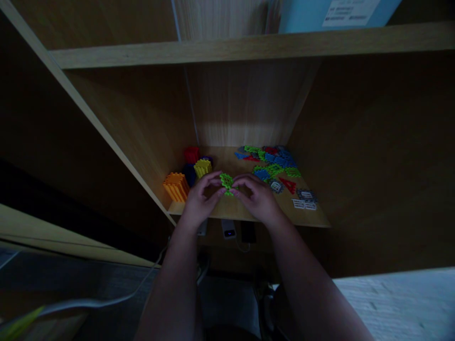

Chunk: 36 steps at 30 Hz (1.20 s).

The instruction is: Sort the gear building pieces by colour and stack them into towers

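Note:
Both hands meet over the front of a small wooden desk (249, 215). My left hand (201, 199) and my right hand (258, 195) pinch the same green lattice-like plastic pieces (226, 183) between their fingertips, one hand on each side. The green pieces are held just above the desk top. Behind the left hand stand assembled plastic cubes: an orange cube (176, 186), a yellow cube (202, 167), a red cube (191, 154) and a dark blue one (189, 173).
A pile of loose flat pieces (272, 161) in green, blue and red lies at the back right, with grey and white window-like pieces (304, 200) near the right front edge. Wooden walls enclose the desk; a shelf (249, 47) runs overhead. Cables hang below.

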Each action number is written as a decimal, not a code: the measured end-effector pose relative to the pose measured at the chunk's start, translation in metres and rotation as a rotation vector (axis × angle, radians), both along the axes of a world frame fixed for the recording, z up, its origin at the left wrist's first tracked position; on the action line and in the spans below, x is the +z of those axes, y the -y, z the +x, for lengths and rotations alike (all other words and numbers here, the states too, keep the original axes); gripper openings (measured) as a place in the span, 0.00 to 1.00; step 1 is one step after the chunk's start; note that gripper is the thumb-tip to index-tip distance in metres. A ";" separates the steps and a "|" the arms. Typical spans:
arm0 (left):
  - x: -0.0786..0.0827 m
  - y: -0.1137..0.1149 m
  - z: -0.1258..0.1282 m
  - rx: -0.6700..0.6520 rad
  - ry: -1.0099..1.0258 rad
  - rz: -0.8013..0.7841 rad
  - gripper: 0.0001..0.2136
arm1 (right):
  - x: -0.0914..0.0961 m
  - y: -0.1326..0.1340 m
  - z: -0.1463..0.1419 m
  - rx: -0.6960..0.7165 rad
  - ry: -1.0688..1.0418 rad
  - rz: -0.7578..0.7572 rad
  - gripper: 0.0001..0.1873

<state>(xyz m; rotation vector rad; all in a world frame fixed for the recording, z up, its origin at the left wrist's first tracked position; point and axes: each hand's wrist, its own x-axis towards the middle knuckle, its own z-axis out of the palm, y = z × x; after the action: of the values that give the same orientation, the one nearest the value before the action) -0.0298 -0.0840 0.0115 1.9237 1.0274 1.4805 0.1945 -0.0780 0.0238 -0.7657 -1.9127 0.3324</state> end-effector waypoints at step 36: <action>0.000 -0.001 -0.001 -0.170 0.206 -0.271 0.18 | -0.002 0.000 0.006 0.053 0.021 -0.039 0.03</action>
<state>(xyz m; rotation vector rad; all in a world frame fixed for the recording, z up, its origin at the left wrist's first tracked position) -0.0308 -0.0835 0.0120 1.5908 0.8959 1.3361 0.2000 -0.0778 0.0221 -0.7480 -1.9536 0.3963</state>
